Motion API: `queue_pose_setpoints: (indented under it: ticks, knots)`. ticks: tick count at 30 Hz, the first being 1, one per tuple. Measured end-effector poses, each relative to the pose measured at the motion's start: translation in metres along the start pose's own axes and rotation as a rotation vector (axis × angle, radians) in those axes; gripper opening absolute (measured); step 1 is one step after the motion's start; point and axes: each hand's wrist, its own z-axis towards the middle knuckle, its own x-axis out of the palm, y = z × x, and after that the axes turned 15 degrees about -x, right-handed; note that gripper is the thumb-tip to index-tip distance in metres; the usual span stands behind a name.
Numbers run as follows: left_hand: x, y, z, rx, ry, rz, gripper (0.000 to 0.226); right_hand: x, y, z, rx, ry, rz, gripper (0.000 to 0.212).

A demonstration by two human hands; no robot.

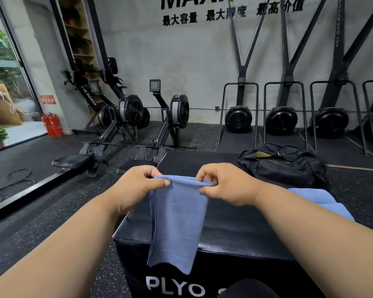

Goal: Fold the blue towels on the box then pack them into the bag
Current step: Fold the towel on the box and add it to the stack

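Observation:
A blue towel (177, 222) hangs folded lengthwise in the air above the black plyo box (241, 229). My left hand (136, 188) pinches its top left corner between thumb and fingers. My right hand (226, 186) pinches the top right corner. The towel's lower end droops over the box's front edge. Another blue towel (323, 203) lies on the right side of the box, partly hidden behind my right forearm. A black duffel bag (282, 166) sits open on the far right end of the box.
Two rowing machines (125, 130) stand on the speckled rubber floor beyond the box to the left. Ski machines (239, 119) line the concrete wall at the back right. Red fire extinguishers (52, 124) stand by the glass door on the left. A black cable (17, 177) lies on the floor.

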Motion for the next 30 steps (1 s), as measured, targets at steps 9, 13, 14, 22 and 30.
queue_pose_setpoints:
  ticks: [9, 13, 14, 22, 30]
  knots:
    - [-0.004, -0.011, -0.015, -0.003, 0.025, 0.058, 0.023, -0.006, 0.008, -0.009, 0.004, 0.065, -0.173, 0.021]
    - [-0.011, -0.013, -0.023, 0.015, -0.008, 0.085, 0.023, -0.011, 0.016, -0.009, -0.013, -0.029, -0.133, 0.028]
    - [-0.013, -0.012, -0.025, 0.016, -0.016, 0.084, 0.023, -0.012, 0.018, -0.008, -0.01, -0.056, -0.111, 0.029]
    - [-0.019, -0.004, -0.032, 0.023, -0.119, 0.068, 0.021, -0.017, 0.041, 0.002, -0.052, -0.136, -0.059, 0.024]
    - [-0.022, -0.009, -0.028, 0.021, -0.116, 0.132, 0.02, -0.016, 0.037, 0.013, -0.021, -0.126, -0.081, 0.025]
